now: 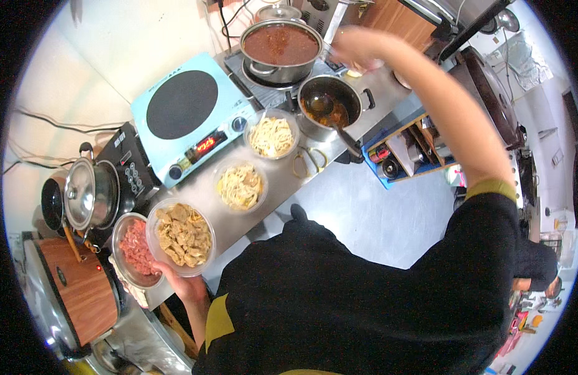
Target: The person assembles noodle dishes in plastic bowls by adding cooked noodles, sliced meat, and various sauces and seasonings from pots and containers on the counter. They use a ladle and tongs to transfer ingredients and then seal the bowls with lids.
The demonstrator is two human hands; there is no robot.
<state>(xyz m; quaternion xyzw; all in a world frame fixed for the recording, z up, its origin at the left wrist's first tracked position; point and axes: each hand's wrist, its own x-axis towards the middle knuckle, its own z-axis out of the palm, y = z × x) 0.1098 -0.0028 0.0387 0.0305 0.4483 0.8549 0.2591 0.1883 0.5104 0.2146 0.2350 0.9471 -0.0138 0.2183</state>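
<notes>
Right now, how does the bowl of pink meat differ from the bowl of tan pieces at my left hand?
Wall: the meat bowl looks metallic; the tan-piece bowl looks like clear plastic.
Contents: the meat bowl holds pink, raw-looking meat; the tan-piece bowl holds chunky tan pieces.
Position: the meat bowl sits further left; the tan-piece bowl partly covers its right side in this view.
Both are round and uncovered.

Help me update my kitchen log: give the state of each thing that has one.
Blue cooktop, display lit
Large pot, uncovered, reddish-brown contents
Smaller pot, uncovered, ladle inside
Silver pot at left, lidded
Two bowls of pale strips, uncovered
Bowl of brown pieces, uncovered, left hand at its edge
Metal bowl of pink meat, uncovered
Right hand, extended, blurred
</notes>
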